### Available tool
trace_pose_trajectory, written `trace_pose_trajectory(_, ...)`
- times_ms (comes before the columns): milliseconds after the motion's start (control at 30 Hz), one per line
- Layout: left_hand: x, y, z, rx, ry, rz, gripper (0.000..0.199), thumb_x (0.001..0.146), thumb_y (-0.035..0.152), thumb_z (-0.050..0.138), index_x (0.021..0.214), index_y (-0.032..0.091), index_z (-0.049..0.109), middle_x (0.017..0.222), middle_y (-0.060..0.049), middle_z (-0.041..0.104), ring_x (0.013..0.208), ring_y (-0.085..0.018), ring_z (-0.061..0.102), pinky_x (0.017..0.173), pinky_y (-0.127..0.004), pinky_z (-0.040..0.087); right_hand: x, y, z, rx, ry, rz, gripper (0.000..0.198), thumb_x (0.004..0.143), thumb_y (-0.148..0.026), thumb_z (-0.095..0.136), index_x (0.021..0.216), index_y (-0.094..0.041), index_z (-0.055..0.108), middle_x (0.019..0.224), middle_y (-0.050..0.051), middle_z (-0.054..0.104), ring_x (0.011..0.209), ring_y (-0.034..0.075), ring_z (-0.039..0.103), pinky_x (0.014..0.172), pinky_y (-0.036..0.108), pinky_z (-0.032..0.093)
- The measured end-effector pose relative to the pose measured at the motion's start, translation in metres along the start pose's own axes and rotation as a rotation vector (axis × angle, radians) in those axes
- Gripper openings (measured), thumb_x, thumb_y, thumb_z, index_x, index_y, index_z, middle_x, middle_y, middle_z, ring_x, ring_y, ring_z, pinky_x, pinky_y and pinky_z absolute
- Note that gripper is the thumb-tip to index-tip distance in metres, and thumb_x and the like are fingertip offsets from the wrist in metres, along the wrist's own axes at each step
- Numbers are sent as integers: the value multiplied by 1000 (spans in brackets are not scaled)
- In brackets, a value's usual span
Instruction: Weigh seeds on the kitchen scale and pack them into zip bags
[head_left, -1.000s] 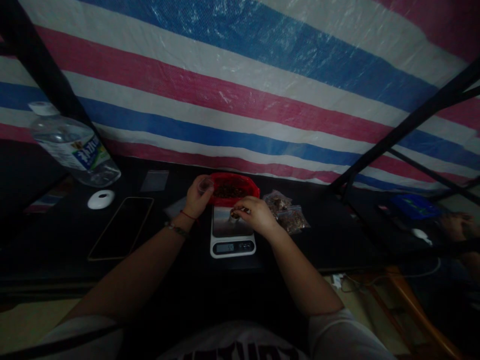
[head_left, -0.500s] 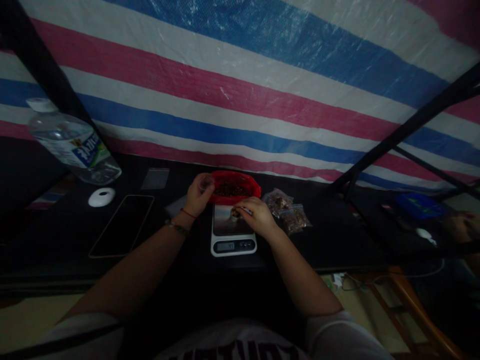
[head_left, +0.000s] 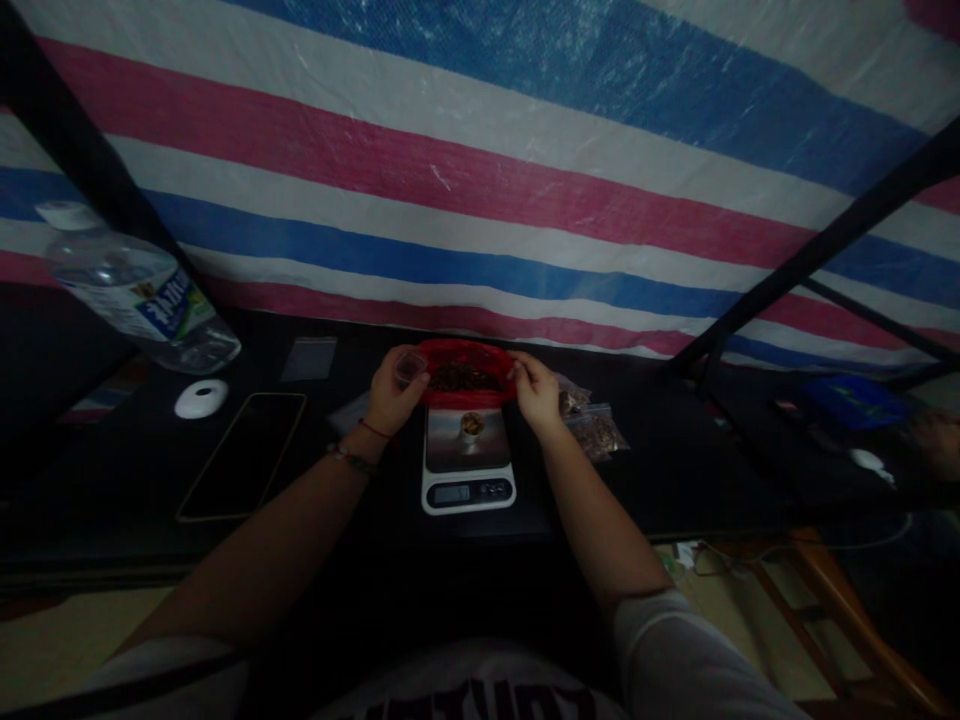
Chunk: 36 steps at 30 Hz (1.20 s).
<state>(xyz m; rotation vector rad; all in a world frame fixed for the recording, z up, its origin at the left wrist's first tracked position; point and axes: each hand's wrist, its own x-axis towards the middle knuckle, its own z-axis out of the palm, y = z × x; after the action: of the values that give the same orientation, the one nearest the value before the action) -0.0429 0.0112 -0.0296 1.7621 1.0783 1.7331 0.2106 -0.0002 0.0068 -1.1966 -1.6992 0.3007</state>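
Note:
My left hand (head_left: 391, 390) is closed around a small clear plastic cup (head_left: 409, 367), beside the left end of a red plastic bag (head_left: 480, 399). The bag lies open, with small dark brown pieces (head_left: 466, 377) inside. At its right rim is my right hand (head_left: 537, 392), thumb and fingers pinched together; what they hold, if anything, I cannot make out. In front of the bag stands a white kitchen scale (head_left: 468, 497) with a metal top. A small round container (head_left: 471, 428) filled with brownish pieces rests on it. The scale's display is too blurred to read.
Small clear bags of brown pieces (head_left: 598, 432) lie right of the scale. To the left are a phone (head_left: 244, 455), a white rounded device (head_left: 201, 398), a flat clear bag (head_left: 309, 359) and a large bottle (head_left: 142, 290). Another person's hand (head_left: 937, 440) shows at far right.
My right hand has left the small container on the scale and moved up and right to the red bag's rim. My left hand stays put with the clear cup.

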Motion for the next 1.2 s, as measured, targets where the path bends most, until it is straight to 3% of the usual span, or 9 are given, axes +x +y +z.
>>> trace_pose_trajectory(100, 0, 6, -1, 20, -6, 26, 41, 77, 43, 64, 110, 19, 56, 95, -6, 63, 84, -19, 61, 77, -33, 50, -9, 6, 1, 58, -51, -40, 40, 88, -18, 38, 123, -20, 59, 87, 3, 69, 79, 17, 64, 82, 33, 51)
trace_pose_trajectory(200, 0, 13, -1, 15, -18, 40, 41, 77, 44, 64, 108, 19, 56, 93, -5, 62, 82, -19, 61, 76, -32, 50, -18, 5, -4, 96, -135, -66, 37, 89, -19, 41, 119, -22, 62, 95, 4, 69, 88, 18, 64, 85, 36, 50)
trace_pose_trajectory(400, 0, 16, -1, 57, -38, 48, 45, 76, 46, 64, 111, 19, 54, 92, -5, 62, 80, -18, 61, 74, -33, 51, -21, -11, -16, 171, -422, -230, 40, 96, -45, 38, 115, -21, 64, 107, 9, 68, 103, 22, 60, 93, 41, 45)
trace_pose_trajectory(533, -1, 15, -2, 59, -46, 58, 43, 76, 44, 64, 110, 19, 55, 93, -5, 63, 81, -19, 62, 75, -33, 51, -20, -22, -15, 113, -510, -308, 57, 77, -59, 64, 119, -22, 61, 112, 10, 63, 109, 26, 54, 97, 44, 42)
trace_pose_trajectory(600, -1, 16, -2, 72, -52, 60, 40, 76, 43, 64, 108, 19, 56, 92, -4, 64, 81, -19, 62, 75, -33, 51, -21, -26, -13, 63, -533, -325, 63, 66, -55, 76, 118, -21, 61, 112, 10, 62, 111, 27, 52, 98, 44, 41)
trace_pose_trajectory(700, -2, 20, -2, 103, -78, 62, 39, 75, 40, 66, 107, 19, 56, 90, -3, 64, 79, -19, 62, 73, -32, 51, -22, -29, -9, 10, -584, -353, 55, 63, -45, 81, 109, -21, 65, 106, 8, 64, 111, 26, 51, 100, 44, 38)
trace_pose_trajectory(867, -3, 29, 0, 123, -122, 94, 39, 74, 36, 67, 107, 20, 56, 86, -3, 65, 75, -18, 62, 68, -31, 51, -26, -28, -3, 7, -510, -329, 36, 68, -33, 78, 99, -21, 66, 99, 6, 66, 113, 25, 53, 100, 43, 40)
trace_pose_trajectory(1033, -7, 38, 5, 148, -194, 76, 38, 71, 37, 69, 103, 20, 57, 87, -4, 66, 75, -20, 64, 68, -32, 52, -23, -35, -4, 111, -309, -203, 38, 73, -23, 69, 111, -20, 62, 109, 9, 65, 104, 21, 61, 92, 37, 48)
trace_pose_trajectory(1200, -8, 46, 10, 236, -298, 50, 39, 69, 39, 71, 99, 19, 58, 91, -6, 66, 82, -21, 64, 75, -35, 52, -13, -52, 0, 129, -284, -187, 48, 74, -22, 68, 121, -21, 58, 114, 10, 61, 105, 22, 60, 92, 38, 49)
